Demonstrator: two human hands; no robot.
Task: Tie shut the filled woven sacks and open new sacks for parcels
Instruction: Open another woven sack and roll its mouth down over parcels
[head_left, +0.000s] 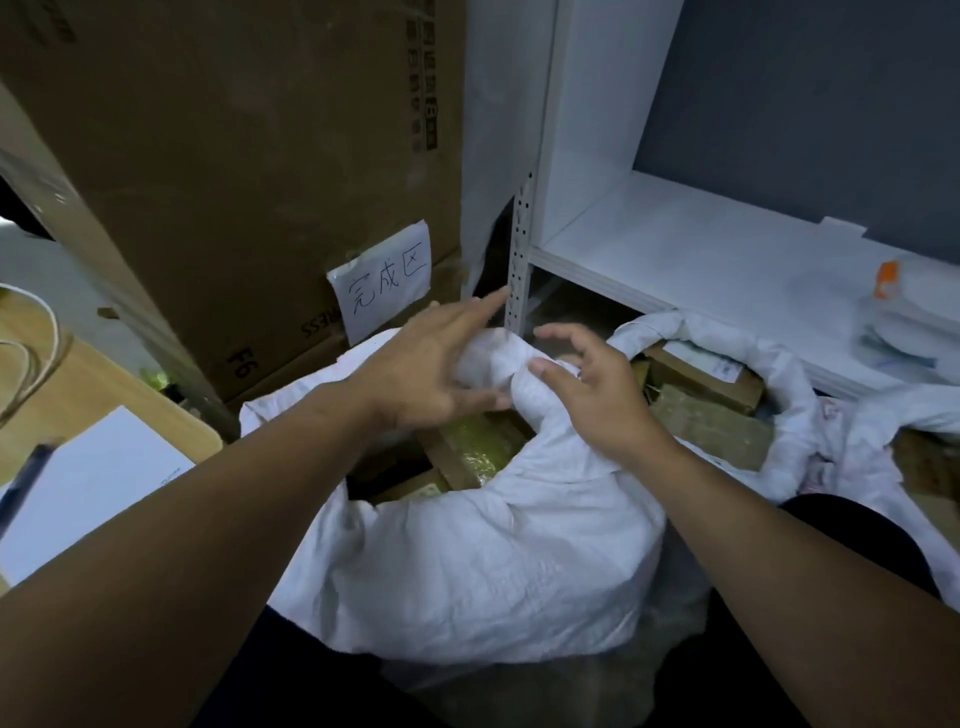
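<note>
Head view. My left hand (431, 364) lies against the bunched mouth (493, 364) of the near woven sack (493, 551); its fingers (483, 306) are straight and spread, released, with the thumb under the bunch; my right hand (597, 389) rests on the twisted cloth from the other side, thumb pressed into the bunch, the other fingers arched and lifted off it, grasping nothing. The near sack stands on the floor directly below me, between my forearms; its mouth is only partly gathered, and a gap on the left shows parcels (467, 449), one in yellowish wrap. A second woven sack (784, 384) sits just to the right, touching the first, its rim rolled down and open over brown parcels (711, 421). Behind the sacks stands a large cardboard box (234, 182) bearing a taped paper label (384, 283) with handwritten characters; to its right, a white shelf (675, 244) carries a blurred item with an orange cap (885, 278). At far left, a wooden table (78, 395) holds a white sheet (88, 483).
</note>
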